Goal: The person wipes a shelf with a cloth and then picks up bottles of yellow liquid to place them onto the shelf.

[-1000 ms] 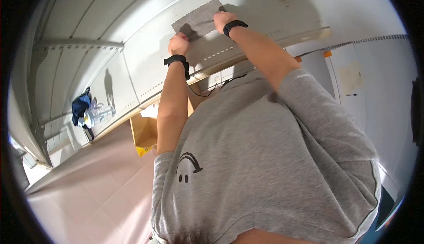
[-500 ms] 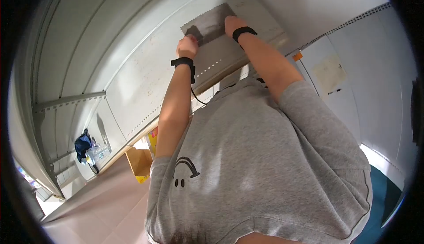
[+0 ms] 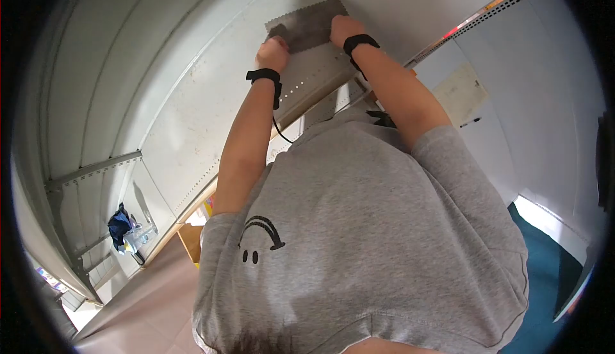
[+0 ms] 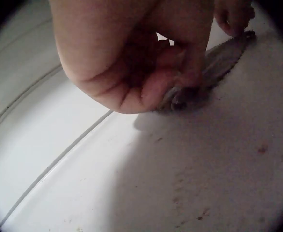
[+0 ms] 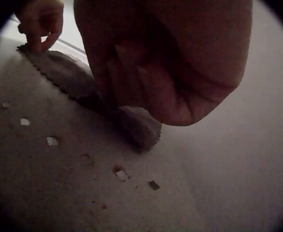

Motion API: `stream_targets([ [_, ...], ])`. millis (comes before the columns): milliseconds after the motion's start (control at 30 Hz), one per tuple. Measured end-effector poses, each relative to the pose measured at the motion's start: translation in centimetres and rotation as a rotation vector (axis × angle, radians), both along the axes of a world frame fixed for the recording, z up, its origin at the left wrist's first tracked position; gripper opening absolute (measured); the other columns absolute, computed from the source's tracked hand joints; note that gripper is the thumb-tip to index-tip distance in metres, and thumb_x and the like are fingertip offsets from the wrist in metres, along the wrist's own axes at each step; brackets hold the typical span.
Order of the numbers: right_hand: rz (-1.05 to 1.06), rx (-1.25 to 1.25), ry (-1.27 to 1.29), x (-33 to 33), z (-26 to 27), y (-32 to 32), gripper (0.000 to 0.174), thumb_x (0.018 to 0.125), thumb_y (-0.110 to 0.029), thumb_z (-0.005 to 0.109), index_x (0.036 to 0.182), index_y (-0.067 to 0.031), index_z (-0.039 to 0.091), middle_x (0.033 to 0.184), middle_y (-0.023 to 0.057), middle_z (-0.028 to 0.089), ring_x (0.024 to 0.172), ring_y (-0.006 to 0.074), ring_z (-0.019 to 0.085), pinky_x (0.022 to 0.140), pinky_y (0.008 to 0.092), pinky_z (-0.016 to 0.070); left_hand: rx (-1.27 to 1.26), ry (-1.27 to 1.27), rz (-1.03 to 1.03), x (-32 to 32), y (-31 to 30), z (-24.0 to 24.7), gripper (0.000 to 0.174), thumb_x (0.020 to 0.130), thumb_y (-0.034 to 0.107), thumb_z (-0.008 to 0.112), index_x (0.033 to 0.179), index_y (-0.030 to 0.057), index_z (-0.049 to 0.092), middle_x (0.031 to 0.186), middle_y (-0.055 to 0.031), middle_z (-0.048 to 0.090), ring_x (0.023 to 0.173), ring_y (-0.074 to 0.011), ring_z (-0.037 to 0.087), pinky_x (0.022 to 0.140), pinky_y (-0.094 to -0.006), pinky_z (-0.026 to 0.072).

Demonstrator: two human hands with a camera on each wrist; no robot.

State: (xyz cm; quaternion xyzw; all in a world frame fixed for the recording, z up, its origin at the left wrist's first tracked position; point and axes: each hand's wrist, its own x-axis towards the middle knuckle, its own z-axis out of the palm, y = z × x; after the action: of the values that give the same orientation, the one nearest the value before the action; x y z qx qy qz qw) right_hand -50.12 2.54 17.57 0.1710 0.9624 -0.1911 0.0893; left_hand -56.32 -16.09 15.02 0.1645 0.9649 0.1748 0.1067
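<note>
A small grey cloth [image 3: 311,27] with zigzag-cut edges lies stretched between both hands, close over the pale metal shelf [image 3: 211,91]. At its left end my left hand [image 3: 271,54] pinches the near corner between thumb and curled fingers; the left wrist view shows the cloth [image 4: 226,63] bunched at these fingertips. The right hand [image 3: 347,31] grips the opposite end, fingers curled, with a bit of cloth [image 5: 141,128] sticking out beyond them in the right wrist view. Both wrists wear black straps.
A grey-white panel [image 3: 397,8] rises by the shelf's right end. Small holes [image 5: 52,140] line the shelf near its front edge, and brownish specks [image 4: 262,150] mark its surface. Far left sit a dark blue cloth item [image 3: 120,229] and a clear plastic container [image 3: 141,235].
The head view has turned and shifted. Both hands, still holding the cloth, have moved right along the shelf, nearer the panel at its right end.
</note>
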Motion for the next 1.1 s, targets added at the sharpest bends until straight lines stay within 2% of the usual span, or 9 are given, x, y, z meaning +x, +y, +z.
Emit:
stream_targets([
  [67,0.033,0.026,-0.026,0.5,0.4,-0.4,0.019,0.071,-0.013,0.054,0.082,0.0030,0.058,0.086,0.0197,0.058,0.081,0.0320,0.057,0.070,0.0392,0.0460,0.048,0.019,-0.001,-0.1,-0.5,-0.7,0.012,0.071,0.017,0.052,0.080,0.0143,0.061,0.082,-0.0116,0.061,0.081,-0.0284,0.058,0.072,-0.0367,0.0463],
  [133,0.036,0.009,-0.064,0.5,0.7,-1.0,0.020,0.075,-0.010,0.046,0.083,0.0012,0.061,0.090,0.0186,0.059,0.084,0.0307,0.058,0.072,0.0375,0.0459,0.036,0.014,0.021,0.2,-1.1,-0.5,0.013,0.071,0.017,0.052,0.080,0.0145,0.061,0.082,-0.0117,0.061,0.082,-0.0284,0.058,0.072,-0.0368,0.0462],
  [233,0.017,-0.011,0.008,0.3,-0.1,-2.3,0.019,0.075,-0.010,0.047,0.084,0.0014,0.061,0.090,0.0189,0.059,0.083,0.0314,0.057,0.073,0.0376,0.0458,0.023,0.007,0.069,0.5,-2.7,-0.2,0.013,0.071,0.018,0.053,0.081,0.0149,0.061,0.082,-0.0117,0.061,0.082,-0.0284,0.058,0.073,-0.0367,0.0461],
  [433,0.139,-0.009,-0.008,-0.6,-0.3,-6.8,0.017,0.075,-0.007,0.049,0.084,0.0018,0.060,0.089,0.0191,0.059,0.082,0.0316,0.057,0.072,0.0381,0.0465,-0.023,-0.037,0.147,0.1,-7.5,0.0,0.017,0.072,0.015,0.050,0.084,0.0120,0.061,0.085,-0.0109,0.061,0.083,-0.0278,0.058,0.074,-0.0357,0.0451],
  [667,0.299,0.048,-0.048,-1.1,-0.1,-15.9,0.018,0.074,-0.010,0.050,0.084,0.0011,0.060,0.089,0.0193,0.059,0.083,0.0307,0.058,0.072,0.0373,0.0470,-0.060,-0.019,0.254,1.6,-16.5,0.9,0.017,0.072,0.016,0.050,0.084,0.0129,0.061,0.086,-0.0125,0.061,0.084,-0.0291,0.057,0.074,-0.0368,0.0453],
  [767,0.341,0.011,-0.044,-1.4,-0.7,-20.3,0.019,0.071,-0.011,0.049,0.081,0.0021,0.059,0.089,0.0214,0.058,0.083,0.0343,0.056,0.073,0.0397,0.0458,-0.066,0.042,0.319,2.1,-21.1,0.0,0.016,0.068,0.014,0.053,0.081,0.0156,0.062,0.085,-0.0086,0.061,0.085,-0.0257,0.057,0.073,-0.0344,0.0458],
  [900,0.422,0.001,-0.044,-1.4,-0.6,-26.7,0.020,0.070,-0.011,0.049,0.082,0.0020,0.059,0.089,0.0216,0.058,0.085,0.0344,0.056,0.074,0.0398,0.0457,-0.101,0.053,0.386,3.2,-27.3,0.1,0.017,0.068,0.013,0.052,0.081,0.0145,0.062,0.085,-0.0100,0.061,0.084,-0.0260,0.058,0.073,-0.0344,0.0461],
  [967,0.445,-0.013,-0.013,-1.3,-0.9,-29.9,0.020,0.070,-0.010,0.049,0.082,0.0021,0.059,0.089,0.0218,0.057,0.086,0.0345,0.055,0.075,0.0400,0.0455,-0.099,0.022,0.409,3.7,-30.9,0.0,0.019,0.073,0.018,0.049,0.086,0.0141,0.061,0.089,-0.0124,0.060,0.086,-0.0285,0.057,0.075,-0.0377,0.0455],
  [1100,0.529,0.013,-0.112,-1.4,-0.1,-36.6,0.023,0.074,-0.006,0.045,0.092,0.0008,0.059,0.099,0.0219,0.055,0.092,0.0338,0.054,0.078,0.0388,0.0459,-0.167,0.045,0.482,4.2,-37.6,-1.6,0.019,0.071,0.017,0.050,0.087,0.0142,0.061,0.090,-0.0130,0.060,0.088,-0.0292,0.056,0.076,-0.0365,0.0451],
])
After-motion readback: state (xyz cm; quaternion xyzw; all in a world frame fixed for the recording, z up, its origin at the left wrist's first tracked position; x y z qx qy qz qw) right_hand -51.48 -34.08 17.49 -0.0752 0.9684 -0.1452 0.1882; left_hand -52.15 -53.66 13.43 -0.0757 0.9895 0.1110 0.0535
